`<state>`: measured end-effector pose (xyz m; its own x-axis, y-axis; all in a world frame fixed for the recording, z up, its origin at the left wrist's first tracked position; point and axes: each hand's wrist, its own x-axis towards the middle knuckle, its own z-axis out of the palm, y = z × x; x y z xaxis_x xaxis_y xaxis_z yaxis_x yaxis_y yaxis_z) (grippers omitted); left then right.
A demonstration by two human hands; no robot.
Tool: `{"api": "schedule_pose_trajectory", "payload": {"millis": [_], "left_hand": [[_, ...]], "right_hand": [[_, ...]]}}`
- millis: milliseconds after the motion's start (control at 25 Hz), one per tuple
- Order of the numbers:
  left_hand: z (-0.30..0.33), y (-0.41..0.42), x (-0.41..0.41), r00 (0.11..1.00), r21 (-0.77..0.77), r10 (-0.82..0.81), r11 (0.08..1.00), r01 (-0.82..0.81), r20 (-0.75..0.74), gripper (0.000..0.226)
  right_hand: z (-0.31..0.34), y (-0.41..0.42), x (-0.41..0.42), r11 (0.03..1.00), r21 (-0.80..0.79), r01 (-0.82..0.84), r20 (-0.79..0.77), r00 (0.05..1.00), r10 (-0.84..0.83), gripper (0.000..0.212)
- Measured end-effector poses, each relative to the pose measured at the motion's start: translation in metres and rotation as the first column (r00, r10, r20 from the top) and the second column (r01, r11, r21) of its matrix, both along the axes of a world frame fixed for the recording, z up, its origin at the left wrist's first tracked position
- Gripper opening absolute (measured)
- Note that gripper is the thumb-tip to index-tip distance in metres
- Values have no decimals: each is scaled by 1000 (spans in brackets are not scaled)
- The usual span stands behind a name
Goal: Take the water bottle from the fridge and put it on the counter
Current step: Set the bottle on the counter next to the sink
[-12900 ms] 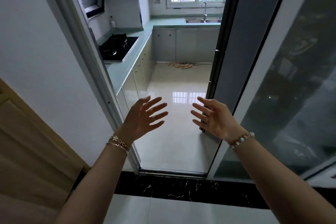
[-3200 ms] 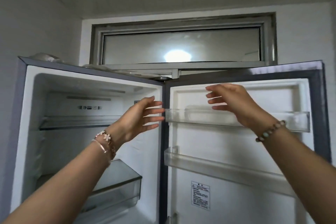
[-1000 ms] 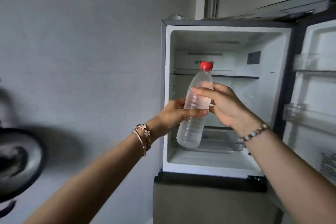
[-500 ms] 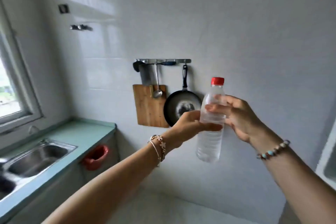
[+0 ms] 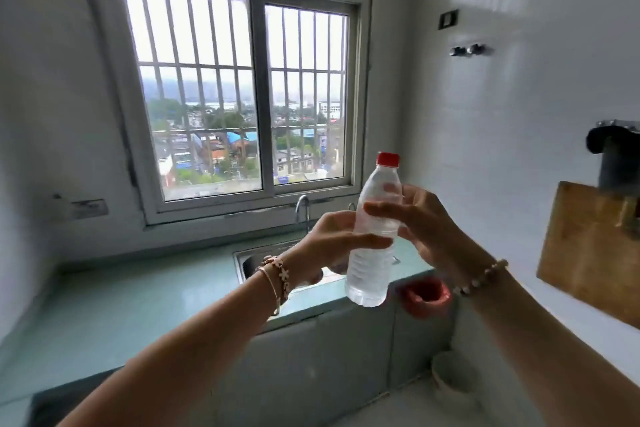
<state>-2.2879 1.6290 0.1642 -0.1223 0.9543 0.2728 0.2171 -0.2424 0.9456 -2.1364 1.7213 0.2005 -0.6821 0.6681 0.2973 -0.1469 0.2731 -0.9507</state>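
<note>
Both hands grip the water bottle [image 5: 372, 239] in mid-air: the left hand [image 5: 332, 239] wraps its middle from the left, fingers curled across the front, and the right hand [image 5: 426, 229] clasps it from the right just below the shoulder. It stands nearly upright, its red cap [image 5: 388, 159] above the fingers. Below and beyond the hands runs the green counter [image 5: 138, 295] with a sink [image 5: 263, 258] under the barred window [image 5: 239, 90]. Right of the right hand a wooden cutting board [image 5: 588, 253] hangs on the wall
</note>
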Motion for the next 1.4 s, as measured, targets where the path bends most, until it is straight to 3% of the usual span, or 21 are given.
{"api": "schedule_pose_trajectory", "payload": {"millis": [200, 520, 720, 920, 1120, 1400], "left_hand": [[-21, -41, -147, 964, -37, 255, 965, -259, -76, 28], [-75, -57, -325, 801, -141, 585, 789, -599, -127, 44], [-113, -31, -431, 673, -266, 728, 628, -731, -129, 52], [-173, -6, -512, 572, -378, 799, 479, -792, -186, 56], [-266, 10, -563, 525, -471, 815, 373, -799, -244, 56], [-373, 24, -588, 502, -578, 831, 293, -762, -240, 56]], "right_hand": [[-27, -5, -171, 981, -26, -191, 7, 981, 191, 36], [-77, 7, -396, 872, -28, -488, 99, 867, 488, 36], [-120, 37, -524, 802, -14, -597, 206, 783, 587, 51], [-179, 56, -617, 807, 5, -590, 338, 761, 554, 61], [-264, 63, -675, 823, 86, -562, 494, 741, 454, 63], [-368, 67, -708, 810, 84, -580, 645, 651, 399, 66]]}}
